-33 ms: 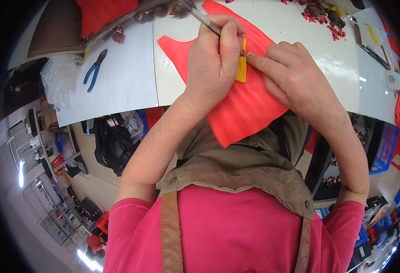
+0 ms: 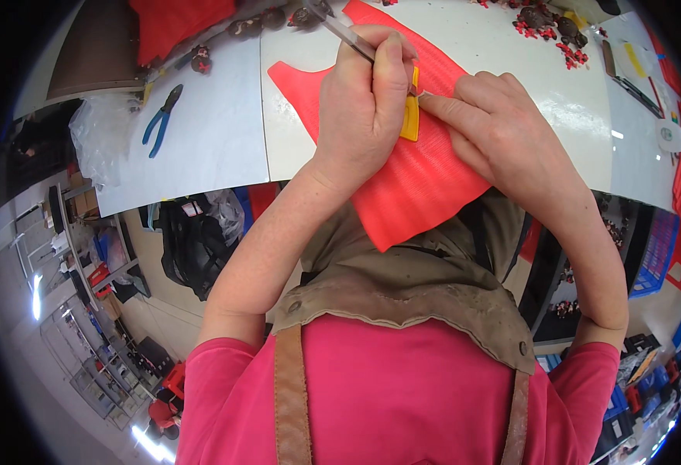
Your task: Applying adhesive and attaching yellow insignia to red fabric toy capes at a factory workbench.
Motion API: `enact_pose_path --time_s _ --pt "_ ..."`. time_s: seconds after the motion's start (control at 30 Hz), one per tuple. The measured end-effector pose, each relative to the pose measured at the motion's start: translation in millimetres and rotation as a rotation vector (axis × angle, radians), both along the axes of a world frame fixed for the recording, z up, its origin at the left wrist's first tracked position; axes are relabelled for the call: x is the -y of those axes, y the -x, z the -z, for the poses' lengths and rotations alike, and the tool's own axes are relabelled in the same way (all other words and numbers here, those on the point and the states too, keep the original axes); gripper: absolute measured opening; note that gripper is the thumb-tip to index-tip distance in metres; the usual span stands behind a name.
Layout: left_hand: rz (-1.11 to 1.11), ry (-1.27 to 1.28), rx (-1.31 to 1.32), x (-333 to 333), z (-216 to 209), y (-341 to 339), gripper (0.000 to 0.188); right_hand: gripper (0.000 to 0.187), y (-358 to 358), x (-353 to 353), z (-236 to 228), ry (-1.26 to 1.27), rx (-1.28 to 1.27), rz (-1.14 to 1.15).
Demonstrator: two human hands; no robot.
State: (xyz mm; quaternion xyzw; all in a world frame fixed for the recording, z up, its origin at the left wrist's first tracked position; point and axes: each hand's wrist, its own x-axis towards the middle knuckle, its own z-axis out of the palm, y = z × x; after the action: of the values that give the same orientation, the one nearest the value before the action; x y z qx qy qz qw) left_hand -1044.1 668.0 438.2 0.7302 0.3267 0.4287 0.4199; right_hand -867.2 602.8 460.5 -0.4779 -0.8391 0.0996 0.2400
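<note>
My left hand (image 2: 360,108) is closed around a slim tool with a pale grey shaft (image 2: 350,37), which sticks up past the thumb; its working end is hidden by the fist. Below the hands a red ribbed sheet (image 2: 410,194) lies over the table's front edge, its near end overhanging toward my lap. Between both hands a small yellow piece (image 2: 410,120) rests on the sheet. My right hand (image 2: 503,128) lies on the sheet from the right, fingers bent, its index fingertip at the yellow piece's edge. What those fingertips pinch, if anything, is too small to tell.
Blue-handled pliers (image 2: 154,128) and a crumpled clear plastic bag (image 2: 100,132) lie on the table's left. Dark lumps with small red bits (image 2: 553,27) sit at the back right. Farther right are a thin dark tool (image 2: 636,94) and a white round container (image 2: 672,136).
</note>
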Motion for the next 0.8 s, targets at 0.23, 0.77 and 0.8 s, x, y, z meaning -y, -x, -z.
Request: enact_pose_path --time_s 0.23,0.77,0.8 --pt "-0.007 -0.028 -0.003 -0.8 2.1 1.6 0.018 0.024 -8.2 -1.6 1.0 0.095 -0.221 0.089" --pt "-0.01 -0.035 0.027 0.0 2.5 0.0 0.016 0.015 3.2 -24.8 -0.3 0.036 -0.115 0.046" --pt "-0.011 -0.045 0.025 0.0 2.5 -0.3 0.016 0.015 3.7 -25.1 0.3 0.036 -0.115 0.046"
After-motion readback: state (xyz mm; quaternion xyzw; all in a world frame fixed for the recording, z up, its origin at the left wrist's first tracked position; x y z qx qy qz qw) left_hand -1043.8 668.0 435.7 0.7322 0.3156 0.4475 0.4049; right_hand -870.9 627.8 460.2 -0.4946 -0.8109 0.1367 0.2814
